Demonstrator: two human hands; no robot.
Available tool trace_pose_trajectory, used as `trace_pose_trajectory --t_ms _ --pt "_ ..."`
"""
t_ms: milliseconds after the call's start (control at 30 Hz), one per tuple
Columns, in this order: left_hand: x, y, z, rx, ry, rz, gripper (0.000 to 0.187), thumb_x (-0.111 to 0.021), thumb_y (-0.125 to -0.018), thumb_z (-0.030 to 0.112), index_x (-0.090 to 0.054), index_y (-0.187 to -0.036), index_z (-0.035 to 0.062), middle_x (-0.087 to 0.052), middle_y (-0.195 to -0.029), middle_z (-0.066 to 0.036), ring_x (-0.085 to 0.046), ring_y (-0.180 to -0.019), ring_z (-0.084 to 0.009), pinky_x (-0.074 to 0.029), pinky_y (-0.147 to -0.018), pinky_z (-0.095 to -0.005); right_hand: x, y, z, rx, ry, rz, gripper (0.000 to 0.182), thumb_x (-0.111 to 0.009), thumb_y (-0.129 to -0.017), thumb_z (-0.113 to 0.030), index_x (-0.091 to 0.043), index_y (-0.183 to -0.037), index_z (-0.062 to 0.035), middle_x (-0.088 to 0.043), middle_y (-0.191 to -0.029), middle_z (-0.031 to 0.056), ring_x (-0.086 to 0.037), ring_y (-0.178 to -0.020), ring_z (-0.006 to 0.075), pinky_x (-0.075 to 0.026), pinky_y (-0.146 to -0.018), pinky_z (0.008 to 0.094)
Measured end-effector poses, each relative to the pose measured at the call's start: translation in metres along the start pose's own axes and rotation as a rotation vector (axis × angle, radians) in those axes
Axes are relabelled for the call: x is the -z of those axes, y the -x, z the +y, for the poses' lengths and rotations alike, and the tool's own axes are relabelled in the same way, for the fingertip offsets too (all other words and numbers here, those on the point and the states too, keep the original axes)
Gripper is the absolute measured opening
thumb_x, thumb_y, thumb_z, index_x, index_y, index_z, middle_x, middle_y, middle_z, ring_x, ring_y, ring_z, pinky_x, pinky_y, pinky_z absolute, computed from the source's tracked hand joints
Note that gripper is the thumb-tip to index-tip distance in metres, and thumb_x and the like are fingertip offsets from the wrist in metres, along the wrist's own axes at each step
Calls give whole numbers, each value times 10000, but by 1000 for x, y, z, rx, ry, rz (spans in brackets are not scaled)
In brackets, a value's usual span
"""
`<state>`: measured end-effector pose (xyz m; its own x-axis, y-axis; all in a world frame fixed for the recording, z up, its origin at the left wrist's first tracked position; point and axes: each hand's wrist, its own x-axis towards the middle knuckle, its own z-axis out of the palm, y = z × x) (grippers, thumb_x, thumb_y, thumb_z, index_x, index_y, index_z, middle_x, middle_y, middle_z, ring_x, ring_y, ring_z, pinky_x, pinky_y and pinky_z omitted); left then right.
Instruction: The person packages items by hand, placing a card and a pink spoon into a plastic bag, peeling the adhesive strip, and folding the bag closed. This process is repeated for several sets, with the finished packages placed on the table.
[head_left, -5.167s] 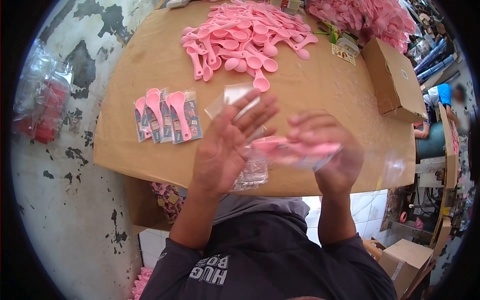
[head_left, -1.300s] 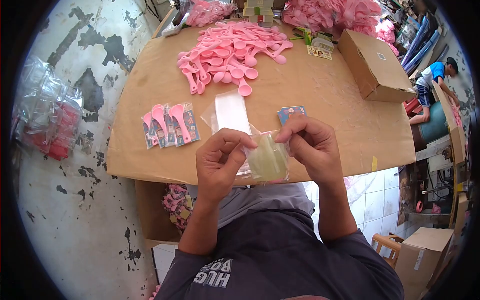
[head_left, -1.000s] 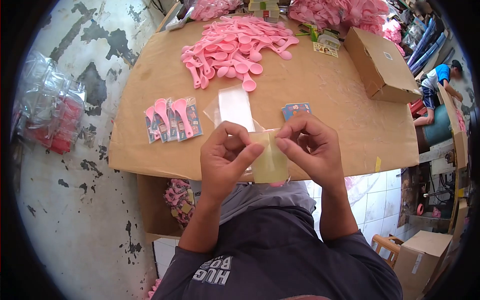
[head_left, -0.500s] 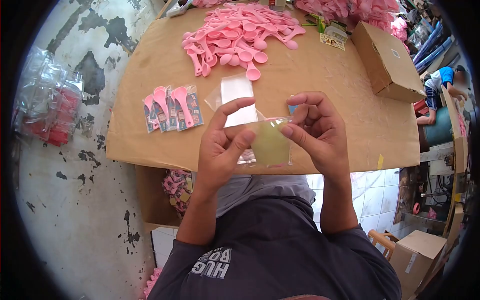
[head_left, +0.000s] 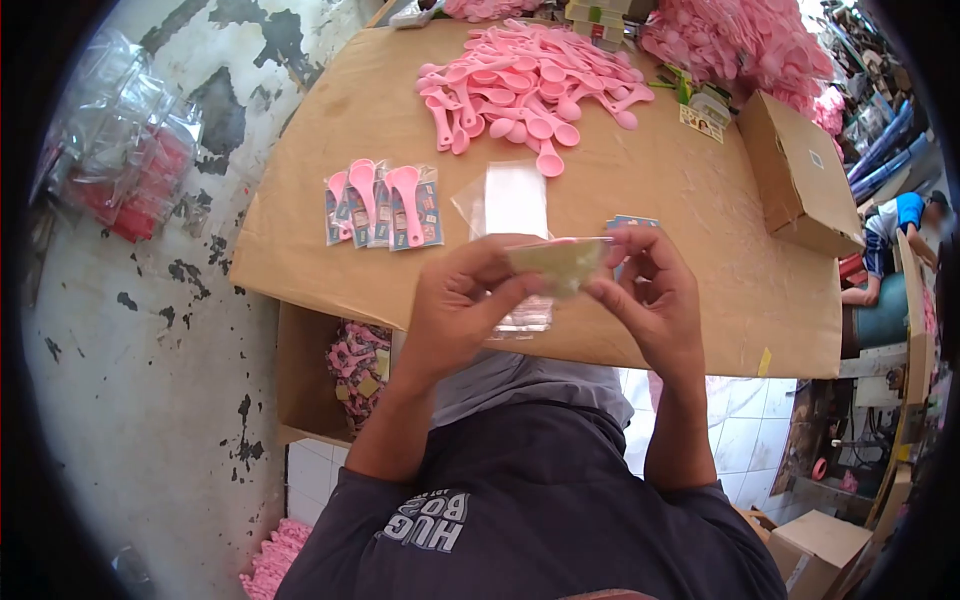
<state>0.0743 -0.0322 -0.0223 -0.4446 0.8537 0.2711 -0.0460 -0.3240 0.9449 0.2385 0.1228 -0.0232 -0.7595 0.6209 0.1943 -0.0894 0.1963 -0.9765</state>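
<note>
Between my two hands, over the table edge, is a small clear plastic packet [head_left: 558,270] with a yellow-green card in it and a thin pink edge along its top. My left hand [head_left: 465,300] pinches the packet's left side between thumb and fingers. At its right end, my right hand [head_left: 655,300] pinches the corner with thumb and curled fingers. Clear plastic bags [head_left: 516,200] lie on the table just beyond my hands. Blue printed cards [head_left: 638,219] are partly hidden behind my right hand. Several packets with pink spoons [head_left: 406,212] lie overlapping to the left.
A heap of pink measuring spoons [head_left: 530,90] covers the far middle of the table [head_left: 700,230]. A cardboard box [head_left: 800,180] stands at the right. Below the left edge, an open carton [head_left: 305,370] holds pink packets. Another person [head_left: 890,235] is at far right.
The packet has tilted, so its card face looks shorter now. Both hands still hold it. The whole view has shifted, with the table's things appearing further right.
</note>
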Motion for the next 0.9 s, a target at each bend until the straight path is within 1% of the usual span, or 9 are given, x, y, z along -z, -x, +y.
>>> trace_pose_trajectory --t_ms 167,300,333,367,433,500,567,633,900 --pt "59 -14 12 -323 -329 98 242 -586 -931 -130 -639 -1141 -22 -693 -1262 -233 -584 -1328 -305 -518 -1055 -404 14 -3 9 42 68 112 230 -746 -918 -41 -661 -1131 -25 -563 -933 -32 -421 -695 6 -368 -588 169" --pt "127 -18 9 -316 -772 135 296 -536 -907 -156 -644 -1144 -17 -685 -1297 -205 -518 -1402 -294 -462 -1111 -409 8 -6 11 29 196 132 170 -729 -919 -41 -680 -1081 -27 -604 -931 2 -462 -694 46 -399 -596 199" --pt "134 -16 9 -258 -947 275 380 -503 -835 -167 -655 -1142 -1 -691 -1290 -190 -545 -1374 -303 -437 -1124 -421 5 -7 10 24 195 134 170 -729 -919 -41 -680 -1081 -27 -604 -931 2 -462 -694 46 -399 -596 199" --pt "138 -14 8 -195 -1119 418 466 -470 -763 -177 -666 -1140 14 -696 -1283 -176 -572 -1347 -313 -411 -1137 -433 1 -9 8 79 334 106 179 -730 -905 -42 -685 -1078 -31 -614 -941 33 -492 -698 101 -434 -625 237" --pt "131 -6 6 -194 -1048 460 430 -515 -798 -141 -669 -1164 23 -688 -1291 -163 -591 -1302 -324 -411 -1127 -440 -7 -14 10 135 476 72 189 -732 -891 -42 -689 -1074 -35 -623 -951 65 -522 -701 157 -469 -655 275" --pt "115 -7 4 -187 -974 511 398 -559 -832 -105 -672 -1188 32 -679 -1299 -151 -610 -1258 -335 -411 -1118 -447 -18 -17 18 267 617 -6 257 -756 -853 -67 -689 -1100 -50 -612 -1034 116 -567 -831 273 -507 -754 363" --pt "99 -11 -1 -268 -1182 232 322 -649 -872 -5 -690 -1189 35 -672 -1300 -137 -614 -1191 -335 -433 -1077 -445 -33 -19 16 279 683 -52 284 -769 -843 -88 -687 -1114 -56 -598 -1074 119 -565 -904 295 -507 -785 386" --pt "103 -11 -12 -248 -1233 195 286 -680 -878 37 -702 -1163 33 -674 -1298 -130 -607 -1197 -328 -439 -1066 -439 -45 -22 17 248 764 -114 318 -787 -824 -106 -678 -1121 -71 -568 -1132 119 -551 -1025 316 -508 -802 407" --pt "142 -14 -22 -208 -1281 144 200 -702 -900 81 -727 -1090 26 -677 -1309 -103 -599 -1206 -325 -423 -1080 -469 -56 -21 38 240 705 -24 176 -769 -827 -37 -678 -977 -41 -571 -1033 127 -576 -939 303 -492 -780 401"
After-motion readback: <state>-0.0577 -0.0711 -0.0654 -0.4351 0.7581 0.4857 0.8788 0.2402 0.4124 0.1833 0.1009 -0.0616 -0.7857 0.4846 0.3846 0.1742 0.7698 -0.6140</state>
